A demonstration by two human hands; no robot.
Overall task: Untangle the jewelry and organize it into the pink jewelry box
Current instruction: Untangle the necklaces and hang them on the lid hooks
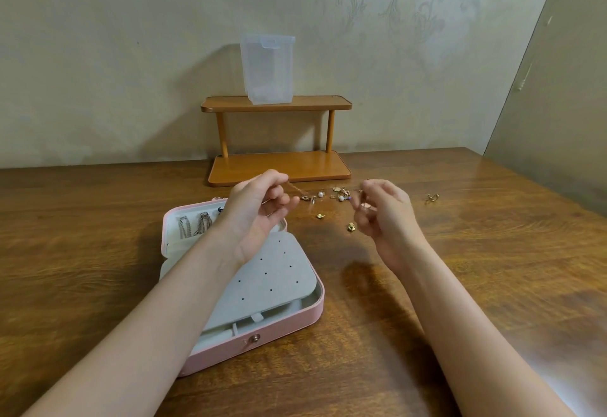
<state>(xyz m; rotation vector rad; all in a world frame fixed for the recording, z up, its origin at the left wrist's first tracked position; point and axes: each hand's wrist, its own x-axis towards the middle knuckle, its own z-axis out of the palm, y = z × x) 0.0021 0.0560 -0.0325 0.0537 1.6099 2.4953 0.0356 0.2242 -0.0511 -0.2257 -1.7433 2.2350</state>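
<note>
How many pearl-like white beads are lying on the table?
2 that I can make out: one white bead just right of the left hand, another in the jewelry cluster nearer the right hand. The hands may hide more.

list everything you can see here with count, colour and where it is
jewelry box: one, pink with grey lining, open on the table at near left
perforated insert: one, grey, lying in the box
chains: a few, silver, in the box's far part
thin chain: one, gold, held above the table between both hands
loose jewelry: a small scatter, gold with white pearls, on the table behind the hands
stray piece: one, gold, on the table at right
shelf: one, orange-brown, two tiers, against the wall
plastic container: one, clear, on the top tier
table: one, brown wood
left hand: pinches the chain
right hand: pinches the chain
</note>
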